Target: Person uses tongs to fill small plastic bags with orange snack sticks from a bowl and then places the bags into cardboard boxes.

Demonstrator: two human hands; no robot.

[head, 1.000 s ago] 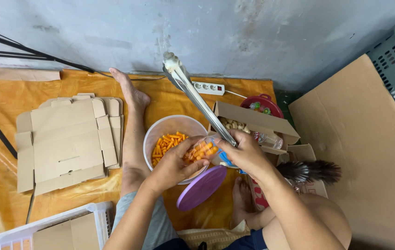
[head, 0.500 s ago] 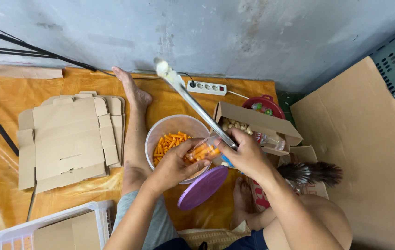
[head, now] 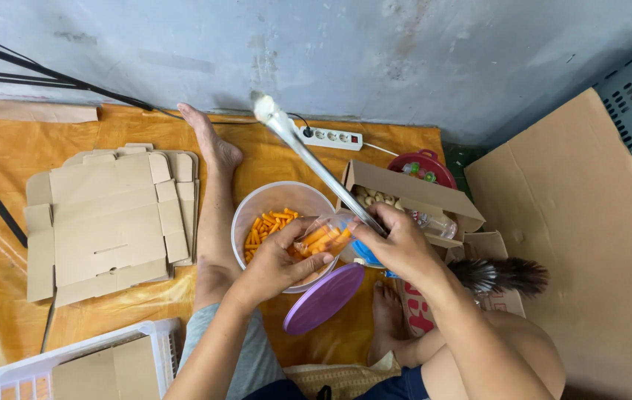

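Observation:
My left hand (head: 275,268) holds a small clear plastic bag (head: 321,238) partly filled with orange snack sticks, just over the near rim of a round translucent tub (head: 256,201) that contains more of the same sticks (head: 265,225). My right hand (head: 399,244) grips a long metal pair of tongs (head: 308,157) near their tips, which meet the bag's mouth; the tongs' handle end points up and away toward the wall. The two hands nearly touch at the bag.
A purple lid (head: 323,298) leans beside the tub. An open cardboard box (head: 405,194) with pale snacks sits right, flat box blanks (head: 112,215) left, a white basket (head: 79,363) near left, a power strip (head: 331,138) by the wall, my outstretched leg (head: 216,215) between.
The tongs have swung so the handle end sits further left. Both hands stay together at the bag over the tub's rim.

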